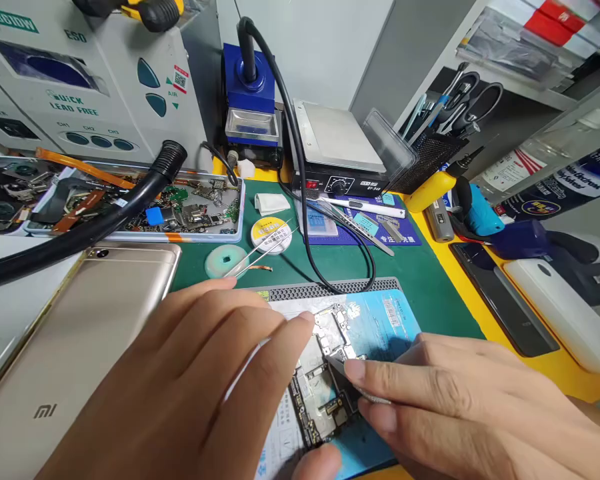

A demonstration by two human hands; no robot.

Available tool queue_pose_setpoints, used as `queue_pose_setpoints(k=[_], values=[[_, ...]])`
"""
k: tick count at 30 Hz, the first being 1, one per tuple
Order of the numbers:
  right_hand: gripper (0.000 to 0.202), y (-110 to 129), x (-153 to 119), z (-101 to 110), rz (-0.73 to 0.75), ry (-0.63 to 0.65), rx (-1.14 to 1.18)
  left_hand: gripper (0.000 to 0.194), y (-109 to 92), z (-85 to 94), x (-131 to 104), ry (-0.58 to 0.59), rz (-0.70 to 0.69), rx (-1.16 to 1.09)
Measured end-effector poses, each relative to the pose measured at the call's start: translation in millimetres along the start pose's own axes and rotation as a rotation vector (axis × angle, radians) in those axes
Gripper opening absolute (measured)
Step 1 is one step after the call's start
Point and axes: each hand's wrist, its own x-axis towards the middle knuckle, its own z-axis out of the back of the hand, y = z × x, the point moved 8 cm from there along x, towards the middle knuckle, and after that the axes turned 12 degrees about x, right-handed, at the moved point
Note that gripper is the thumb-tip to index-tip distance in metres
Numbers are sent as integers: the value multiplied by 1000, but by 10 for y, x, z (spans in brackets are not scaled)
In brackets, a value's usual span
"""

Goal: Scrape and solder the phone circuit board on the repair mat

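A phone circuit board (320,420) lies on a blue-and-white repair mat (395,320). My left hand (205,373) reaches over its left side, index fingertip at the upper edge and thumb near the bottom, steadying it between them. Thin tweezers (260,252) stick out past the far fingers of that hand; their rear is hidden, and whether they are gripped does not show. Pinched in my right hand (445,400) is a slim knife (336,364) with a pointed metal blade and a knurled part. Its tip touches or hovers just over the middle of the board.
A gold phone back (100,320) lies left, below a tray of boards (235,227). A black hose (80,233) and a looping cable (300,140) cross the bench. A heating plate (337,140), yellow-lidded tin (271,236) and tool holder (425,157) stand behind; phones (500,300) lie right.
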Motion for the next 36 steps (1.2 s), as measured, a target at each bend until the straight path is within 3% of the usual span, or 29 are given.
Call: queue_pose_setpoints(k=[6, 13, 21, 24, 26, 28, 32, 36], values=[[22, -142, -278, 52, 65, 222, -66, 36, -9, -26, -51, -25, 22, -13], [28, -94, -277, 66, 58, 125, 7, 34, -51, -13, -61, -11, 23, -19], [23, -106, -204, 106, 96, 208, -13, 32, -52, -11, -26, -24, 5, -1], [22, -17, -175, 74, 149, 150, -5, 35, -46, -16, -28, -18, 13, -9], [34, 23, -167, 10, 135, 71, 18, 36, -46, -10, -38, -17, 15, -17], [43, -56, -198, 127, -14, -251, 23, 37, -56, 1, -57, -24, 7, -19], [35, -22, -232, -27, 14, -208, 59, 36, -58, -10, -102, -27, 31, -26], [35, -45, -255, 4, -8, -188, 64, 39, -58, -42, -127, -32, 52, -18]])
